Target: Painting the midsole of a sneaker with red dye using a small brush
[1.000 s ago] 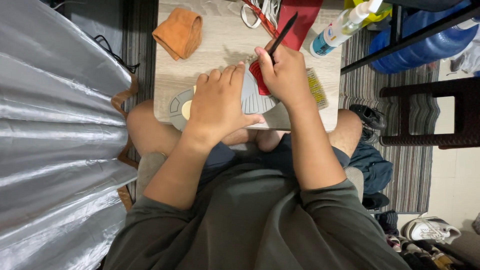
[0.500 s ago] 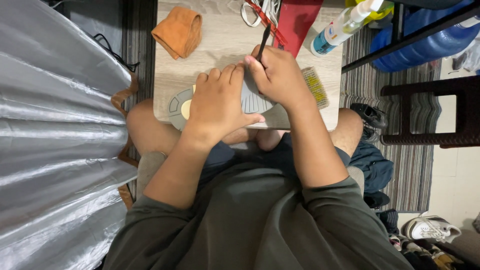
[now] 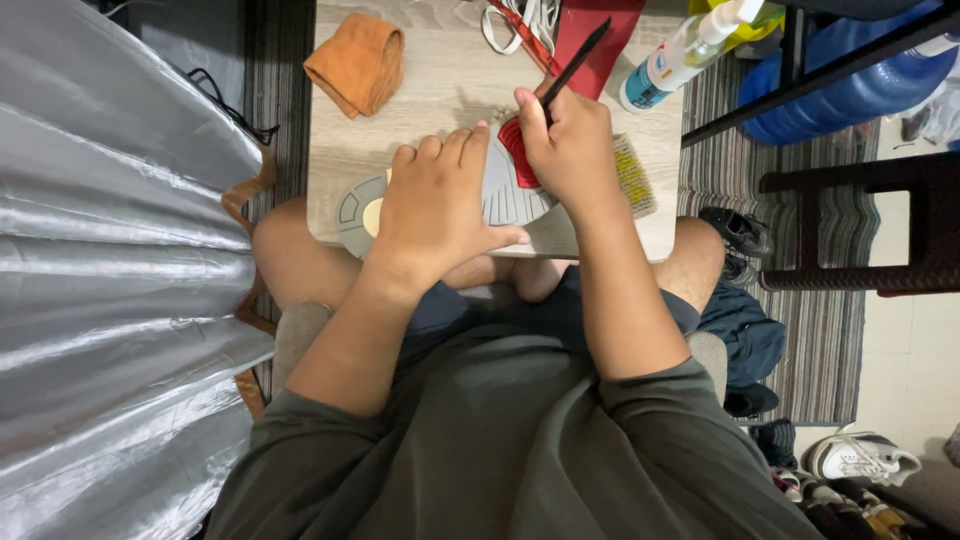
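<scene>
Looking down from your head, centre of frame: your left hand (image 3: 435, 205) lies flat, fingers spread, pressing on a shoe (image 3: 500, 190) turned sole-up. The sole is grey with a ribbed tread, a red patch near the toe and a pale yellow spot at the heel, left of your knuckles. The shoe sits at the near edge of a small light wooden table (image 3: 440, 80), just above your knees.

Your right hand (image 3: 570, 150) is closed, fingers pinched together around a thin black tool (image 3: 578, 62). The shaft slants up and to the right out of your fist, toward the top of the frame. Its working end is hidden under your fingers, over the red patch; whether it touches the sole cannot be told.

Upper left of the table: a folded orange cloth (image 3: 358, 62), well apart from both hands. Top centre: a dark red flat thing (image 3: 600, 30) and white laces (image 3: 525, 20) beside it. Just right of your right wrist, a yellow-bristled brush (image 3: 635, 175) lies on the table, partly behind the hand. Upper right: a clear bottle (image 3: 680, 55) with a white nozzle, tilted, at the table's edge.

Left side of frame: a wide stretch of silvery pleated fabric (image 3: 110, 280). Right side: striped rug (image 3: 830, 330), dark stool frame, blue water jug (image 3: 850, 90). Lower right corner: a white sneaker (image 3: 860, 458) on the floor.
</scene>
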